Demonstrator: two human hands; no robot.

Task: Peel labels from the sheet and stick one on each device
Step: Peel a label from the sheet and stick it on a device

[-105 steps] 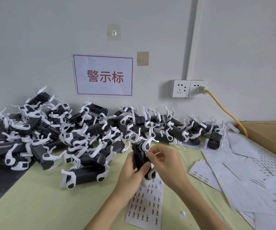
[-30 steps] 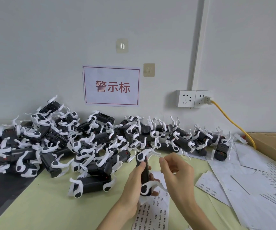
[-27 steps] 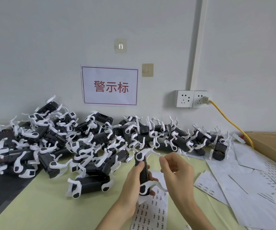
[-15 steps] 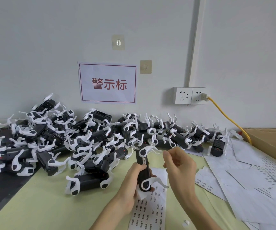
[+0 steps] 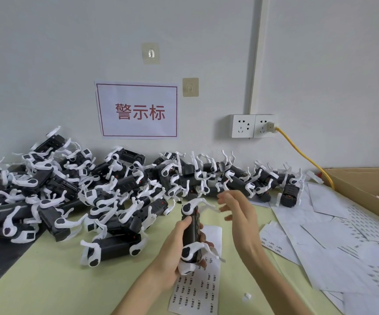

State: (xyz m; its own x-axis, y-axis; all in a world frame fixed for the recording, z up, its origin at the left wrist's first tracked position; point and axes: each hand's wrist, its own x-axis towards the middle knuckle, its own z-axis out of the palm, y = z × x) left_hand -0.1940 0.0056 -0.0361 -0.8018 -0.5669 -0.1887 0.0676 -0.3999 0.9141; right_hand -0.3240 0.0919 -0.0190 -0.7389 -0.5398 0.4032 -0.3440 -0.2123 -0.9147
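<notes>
A white sign (image 5: 137, 110) with a red border at upper centre of the frame read "警示标" in red. The label sheet (image 5: 197, 289) at lower centre carried rows of small dark printed labels, too small to read. Above it, the left hand (image 5: 174, 251) gripped a black device (image 5: 192, 233) with white curved arms, held upright, fingers wrapped round its body. The right hand (image 5: 240, 219) hovered just right of the device, fingers loosely spread and holding nothing visible. A pile of like devices (image 5: 93, 189) filled the left and centre.
</notes>
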